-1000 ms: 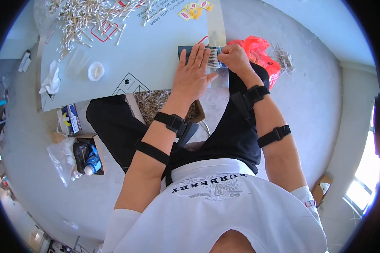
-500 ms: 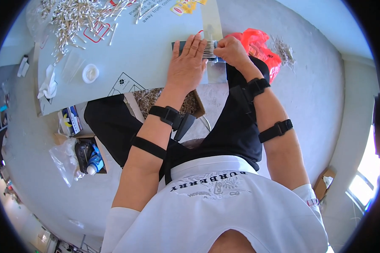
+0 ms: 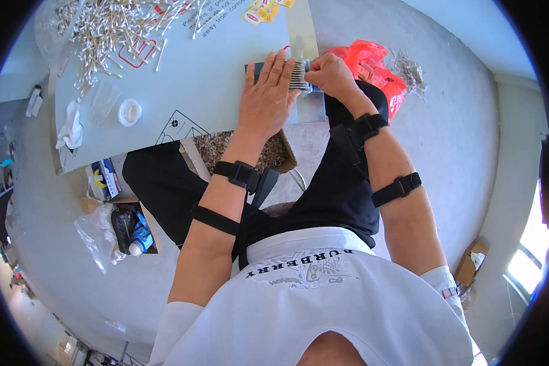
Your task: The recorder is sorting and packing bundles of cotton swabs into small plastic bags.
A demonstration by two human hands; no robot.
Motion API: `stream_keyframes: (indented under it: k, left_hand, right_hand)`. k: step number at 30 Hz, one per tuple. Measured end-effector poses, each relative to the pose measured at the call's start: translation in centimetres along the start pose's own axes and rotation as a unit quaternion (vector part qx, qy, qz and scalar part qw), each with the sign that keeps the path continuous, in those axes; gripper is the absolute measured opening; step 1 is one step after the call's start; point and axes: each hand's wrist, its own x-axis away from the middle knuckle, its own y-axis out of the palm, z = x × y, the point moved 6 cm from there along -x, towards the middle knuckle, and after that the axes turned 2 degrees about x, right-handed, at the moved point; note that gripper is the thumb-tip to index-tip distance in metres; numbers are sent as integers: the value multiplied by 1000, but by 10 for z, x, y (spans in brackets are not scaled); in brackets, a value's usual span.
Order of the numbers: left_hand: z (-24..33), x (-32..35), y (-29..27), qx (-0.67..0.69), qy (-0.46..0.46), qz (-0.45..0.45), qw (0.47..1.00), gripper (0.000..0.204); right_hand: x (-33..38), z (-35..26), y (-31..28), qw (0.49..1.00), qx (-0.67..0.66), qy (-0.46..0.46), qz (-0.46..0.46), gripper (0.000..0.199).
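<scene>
My left hand (image 3: pixel 265 100) lies flat, fingers stretched out, over a dark flat pad (image 3: pixel 251 71) near the table's right edge. A row of cotton swabs (image 3: pixel 298 75) lies side by side just right of its fingers, partly covered by them. At the right end of that row, my right hand (image 3: pixel 332 75) is closed with its fingers curled in a pinch. What sits between its fingertips is hidden. A bluish piece (image 3: pixel 315 87) shows beneath the right hand.
A heap of loose cotton swabs (image 3: pixel 100 30) covers the table's (image 3: pixel 183 79) far left. A white round tub (image 3: pixel 130 113) and crumpled tissue (image 3: pixel 71 127) lie nearer. Yellow packets (image 3: pixel 263 11) lie at the back. A red plastic bag (image 3: pixel 367 58) is at right; a box of swabs (image 3: pixel 280 152) stands below.
My left hand has slid slightly left, leaving more of the swab row in sight. My right hand stays closed at the row's right end and has shifted a little left.
</scene>
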Motion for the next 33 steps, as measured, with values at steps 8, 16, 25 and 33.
stream_keyframes:
  k: [8, 16, 25, 33]
  left_hand:
    - [9, 0, 1, 7, 32, -20, 999, 68]
    - [8, 0, 6, -7, 63, -40, 997, 70]
    - [16, -8, 13, 8, 23, -12, 1000, 72]
    - [21, -7, 21, 30, 12, -4, 999, 77]
  right_hand:
    - [0, 2, 0, 1000, -23, -15, 7, 23]
    - [6, -2, 0, 995, -67, -50, 54, 21]
    - [7, -7, 0, 996, -26, -39, 69, 23]
    - [14, -11, -1, 995, -6, -20, 98, 21]
